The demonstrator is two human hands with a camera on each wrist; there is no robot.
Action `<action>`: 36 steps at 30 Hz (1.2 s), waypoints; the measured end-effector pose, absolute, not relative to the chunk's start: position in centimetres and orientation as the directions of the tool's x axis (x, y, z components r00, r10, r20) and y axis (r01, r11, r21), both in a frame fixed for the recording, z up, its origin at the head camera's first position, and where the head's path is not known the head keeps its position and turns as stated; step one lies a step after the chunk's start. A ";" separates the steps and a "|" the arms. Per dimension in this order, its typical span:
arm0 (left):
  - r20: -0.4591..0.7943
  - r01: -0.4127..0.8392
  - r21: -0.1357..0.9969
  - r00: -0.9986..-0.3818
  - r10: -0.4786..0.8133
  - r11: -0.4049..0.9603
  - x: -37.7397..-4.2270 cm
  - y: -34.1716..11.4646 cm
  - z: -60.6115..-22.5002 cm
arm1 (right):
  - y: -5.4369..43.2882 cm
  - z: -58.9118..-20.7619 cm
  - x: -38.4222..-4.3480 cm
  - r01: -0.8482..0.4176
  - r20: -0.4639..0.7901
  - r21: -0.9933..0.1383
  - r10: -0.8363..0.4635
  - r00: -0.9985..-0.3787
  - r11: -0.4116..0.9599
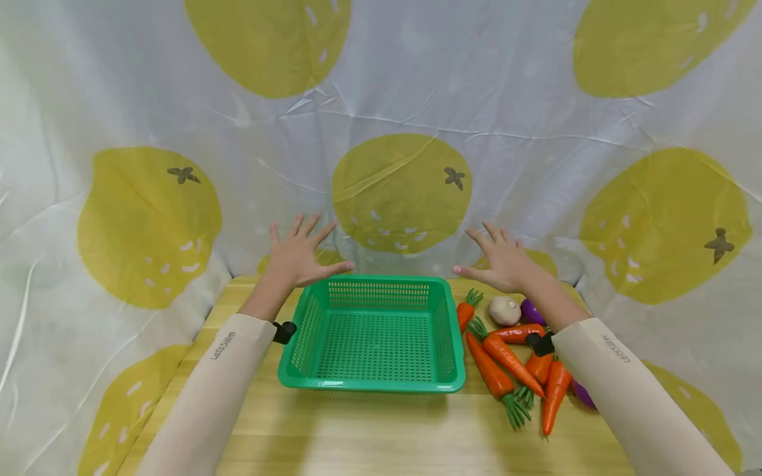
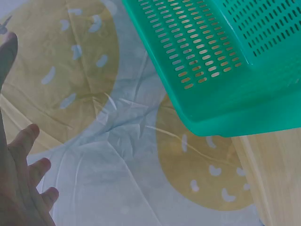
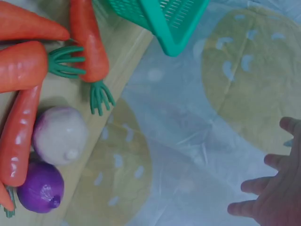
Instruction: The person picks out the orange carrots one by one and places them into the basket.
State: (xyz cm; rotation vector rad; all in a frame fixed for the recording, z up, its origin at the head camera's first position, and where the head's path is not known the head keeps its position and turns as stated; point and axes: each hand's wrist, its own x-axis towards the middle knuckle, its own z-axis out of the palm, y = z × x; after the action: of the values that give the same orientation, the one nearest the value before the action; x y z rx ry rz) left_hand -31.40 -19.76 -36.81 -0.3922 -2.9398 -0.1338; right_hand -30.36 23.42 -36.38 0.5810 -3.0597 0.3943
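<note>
Both hands are held up with fingers spread, holding nothing. In the head view the left hand hovers by the far left corner of a green plastic basket. To the basket's far right, the right hand is raised above the vegetables. The basket has slotted walls and holds nothing. Several orange carrots with green tops lie in a loose heap to its right. A whitish bulb with a purple tinge sits beside a purple onion, behind the carrots. Another purple item is partly hidden under the right forearm.
A light wooden table carries everything. Behind it and at both sides hangs a pale cloth printed with large yellow fruit. Each wrist wears a small black camera, such as the left wrist camera.
</note>
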 end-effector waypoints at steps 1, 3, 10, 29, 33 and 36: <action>0.192 0.275 0.072 -0.947 0.258 0.959 -31.1 -19.9 -36.9 | 23.7 -36.4 -30.0 -0.373 0.061 -0.244 -0.369 -0.927 0.895; 0.212 0.291 0.080 -0.939 0.269 0.953 -30.6 -20.1 -37.0 | 24.3 -36.5 -29.3 -0.398 0.088 -0.252 -0.388 -0.917 0.882; 0.251 0.340 0.112 -0.919 0.304 0.934 -28.2 -20.6 -38.3 | 26.6 -37.4 -25.9 -0.421 0.133 -0.322 -0.400 -0.907 0.848; 0.309 0.347 0.327 -0.918 0.248 0.879 -21.6 -24.5 -43.4 | 30.9 -43.0 -20.1 -0.424 0.229 -0.417 -0.359 -0.905 0.804; 0.275 0.310 0.370 -0.937 0.216 0.876 -20.8 -25.0 -44.5 | 31.3 -44.6 -19.3 -0.412 0.232 -0.453 -0.342 -0.911 0.791; 0.261 0.281 0.390 -0.947 0.188 0.877 -20.4 -25.4 -45.4 | 31.4 -46.0 -18.9 -0.399 0.218 -0.474 -0.334 -0.917 0.785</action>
State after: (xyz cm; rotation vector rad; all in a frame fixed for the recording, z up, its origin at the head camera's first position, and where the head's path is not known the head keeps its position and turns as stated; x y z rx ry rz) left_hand -20.36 -25.37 -45.41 -0.3581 -2.8327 -0.6358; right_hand -18.90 31.43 -45.99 0.5882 -2.8512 0.7993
